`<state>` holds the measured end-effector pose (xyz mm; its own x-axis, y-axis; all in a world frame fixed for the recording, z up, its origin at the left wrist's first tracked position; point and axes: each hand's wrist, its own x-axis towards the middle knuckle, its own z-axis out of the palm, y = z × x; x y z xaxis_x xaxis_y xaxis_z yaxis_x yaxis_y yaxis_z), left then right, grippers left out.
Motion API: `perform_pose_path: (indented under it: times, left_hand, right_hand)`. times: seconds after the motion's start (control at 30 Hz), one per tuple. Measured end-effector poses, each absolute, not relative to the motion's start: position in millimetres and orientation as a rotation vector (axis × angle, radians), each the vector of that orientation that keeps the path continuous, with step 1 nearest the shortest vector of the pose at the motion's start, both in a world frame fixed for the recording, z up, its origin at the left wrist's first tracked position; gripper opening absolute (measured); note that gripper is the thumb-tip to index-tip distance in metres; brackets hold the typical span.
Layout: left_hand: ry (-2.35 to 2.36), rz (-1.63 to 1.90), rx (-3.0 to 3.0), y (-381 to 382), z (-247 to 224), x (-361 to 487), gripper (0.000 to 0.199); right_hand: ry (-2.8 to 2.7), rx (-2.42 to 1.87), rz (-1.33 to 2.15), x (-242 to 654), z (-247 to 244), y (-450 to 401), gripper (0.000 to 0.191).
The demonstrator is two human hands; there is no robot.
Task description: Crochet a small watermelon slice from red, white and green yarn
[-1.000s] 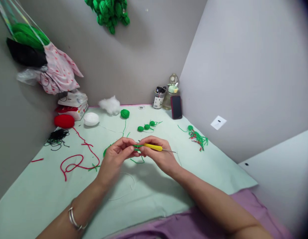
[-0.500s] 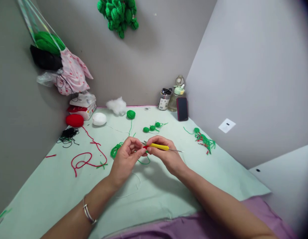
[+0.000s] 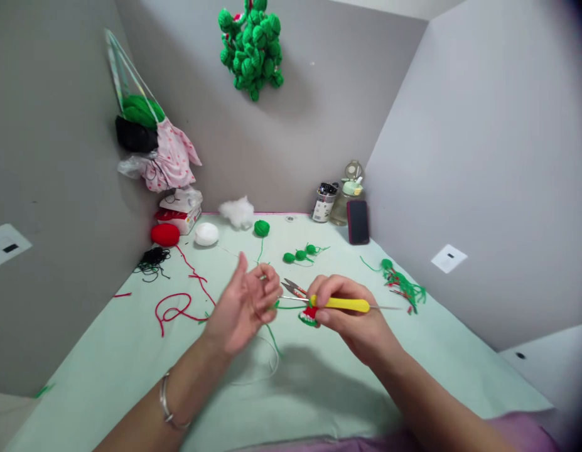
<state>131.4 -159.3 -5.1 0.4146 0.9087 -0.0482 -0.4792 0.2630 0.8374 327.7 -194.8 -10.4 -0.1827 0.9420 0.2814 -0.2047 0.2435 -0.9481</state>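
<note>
My right hand pinches a crochet hook with a yellow handle, its metal shaft pointing left. The same fingers hold a small crocheted piece in red, white and green. A strand of green yarn runs from the piece to my left hand, whose fingers curl around it while the thumb points up. Thread snips with orange-red on the handles show just behind my right fingers, apparently on the table, their blades apart. More green yarn trails below my left hand.
On the pale green tabletop sit a red yarn ball, white yarn ball, green yarn ball, white stuffing and black yarn. Small green balls, green-red pieces, a phone and a bottle stand farther right.
My hands were together at the red piece; now they are apart, the left opened out from it with green yarn stretched between. The camera view has shifted left and up.
</note>
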Motion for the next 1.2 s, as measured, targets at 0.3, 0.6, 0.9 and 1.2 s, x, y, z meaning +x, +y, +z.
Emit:
perform_pose_path:
  times: [0.3,0.6,0.9,1.2]
  left_hand:
    - [0.606,1.507,1.324,-190,-7,118,0.072]
    - [0.803,1.076,1.460,-206,-33,122,0.053]
    - [0.737,1.009,1.112,-212,-35,125,0.054]
    - [0.810,1.154,1.000,-218,-34,132,0.063]
  right_hand:
    - [-1.473,-0.731,0.969,315,-14,-228,0.007]
    - [-1.694,-0.754,0.634,310,-20,-237,0.022]
    - [-1.783,-0.746,0.418,315,-29,-238,0.036]
    - [-1.814,-0.725,-0.114,305,-40,-238,0.027]
